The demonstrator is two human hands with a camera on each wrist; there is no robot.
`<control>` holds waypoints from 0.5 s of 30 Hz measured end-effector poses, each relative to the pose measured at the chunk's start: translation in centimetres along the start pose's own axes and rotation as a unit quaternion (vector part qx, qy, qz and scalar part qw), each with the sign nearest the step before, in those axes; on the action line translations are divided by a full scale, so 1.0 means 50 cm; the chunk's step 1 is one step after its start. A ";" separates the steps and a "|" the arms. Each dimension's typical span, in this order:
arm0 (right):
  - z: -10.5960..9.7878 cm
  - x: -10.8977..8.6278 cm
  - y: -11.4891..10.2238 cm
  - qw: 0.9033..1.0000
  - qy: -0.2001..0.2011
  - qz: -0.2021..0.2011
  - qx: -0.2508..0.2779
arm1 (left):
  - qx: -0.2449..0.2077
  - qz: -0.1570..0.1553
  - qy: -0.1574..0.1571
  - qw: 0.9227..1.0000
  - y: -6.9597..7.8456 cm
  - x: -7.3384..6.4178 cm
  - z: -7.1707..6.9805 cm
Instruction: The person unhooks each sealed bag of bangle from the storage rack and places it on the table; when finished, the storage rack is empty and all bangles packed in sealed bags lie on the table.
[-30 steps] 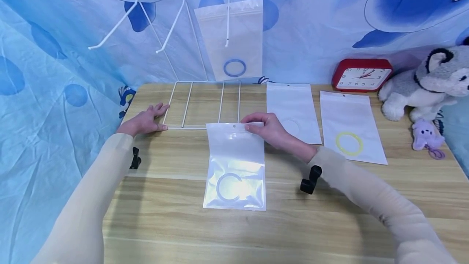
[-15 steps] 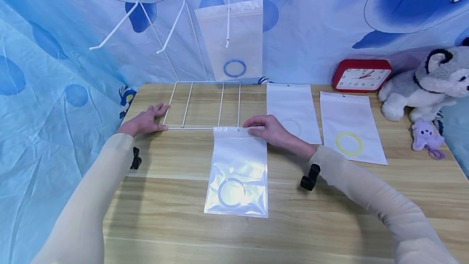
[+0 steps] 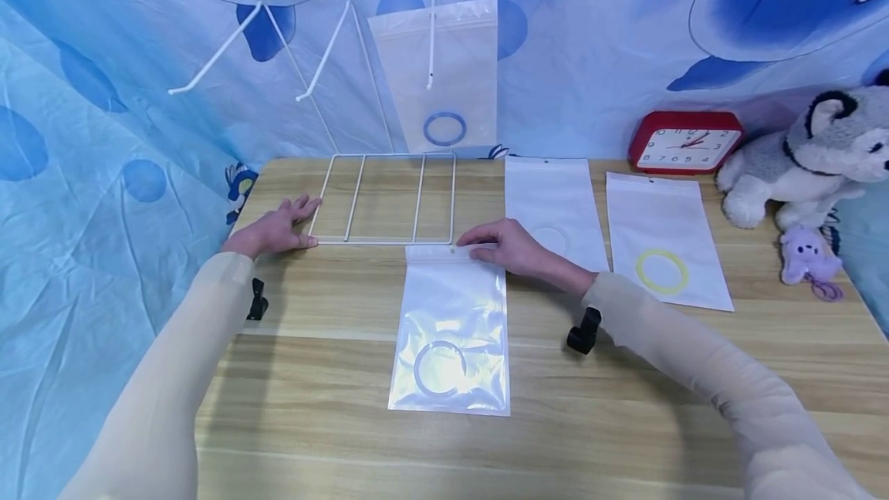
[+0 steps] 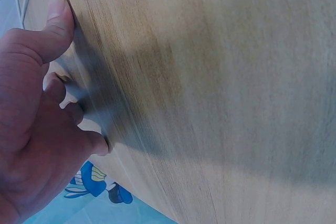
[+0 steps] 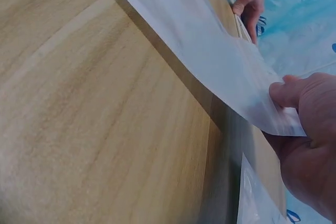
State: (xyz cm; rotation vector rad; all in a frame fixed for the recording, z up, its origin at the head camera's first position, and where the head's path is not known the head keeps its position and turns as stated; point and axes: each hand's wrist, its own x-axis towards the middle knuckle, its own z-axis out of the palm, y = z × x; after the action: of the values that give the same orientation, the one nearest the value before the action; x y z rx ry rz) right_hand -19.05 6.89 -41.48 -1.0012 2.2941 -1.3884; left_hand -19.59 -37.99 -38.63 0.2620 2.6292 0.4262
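Note:
In the head view, my right hand [image 3: 510, 247] pinches the top right edge of a clear-fronted white zip bag [image 3: 444, 284], with the thumb over its face. A pale ring [image 3: 418, 369] shows in the bag's lower half under a bright glare. The bag's top edge is just in front of a white wire rack [image 3: 382, 242]. My left hand [image 3: 274, 228] rests at the rack's front left corner, thumb and fingers spread; in the left wrist view, the thumb [image 4: 60, 22] touches the wire end. A similar bag with a blue ring [image 3: 425, 130] hangs on the rack's right hook [image 3: 431, 60].
Two more bags lie to the right, one with a pale ring [image 3: 552, 240], one with a yellow ring [image 3: 684, 276]. Behind them stand a red clock [image 3: 684, 143], a grey plush dog [image 3: 799, 153] and a small purple toy [image 3: 807, 251]. Two bare hooks [image 3: 215, 48] rise at left.
The pinched bag has shifted slightly right and toward me, and its bent upper part now looks straighter. My right hand moved a little with it; the left hand has stayed on the rack.

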 end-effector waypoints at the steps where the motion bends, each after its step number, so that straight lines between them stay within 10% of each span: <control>1: 0.001 0.000 0.000 1.000 -0.001 -0.002 -0.006 | 0.000 0.000 0.000 1.000 0.000 0.000 0.000; 15: -0.006 0.010 -0.001 0.997 -0.022 -0.021 -0.078 | 0.000 0.002 0.003 1.000 -0.002 0.000 0.002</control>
State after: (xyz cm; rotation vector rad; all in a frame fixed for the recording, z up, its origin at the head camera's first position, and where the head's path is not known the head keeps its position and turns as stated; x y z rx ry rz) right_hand -19.56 6.75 -41.24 -1.1211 2.3911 -1.2055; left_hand -19.54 -38.05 -38.76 0.2665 2.6344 0.4289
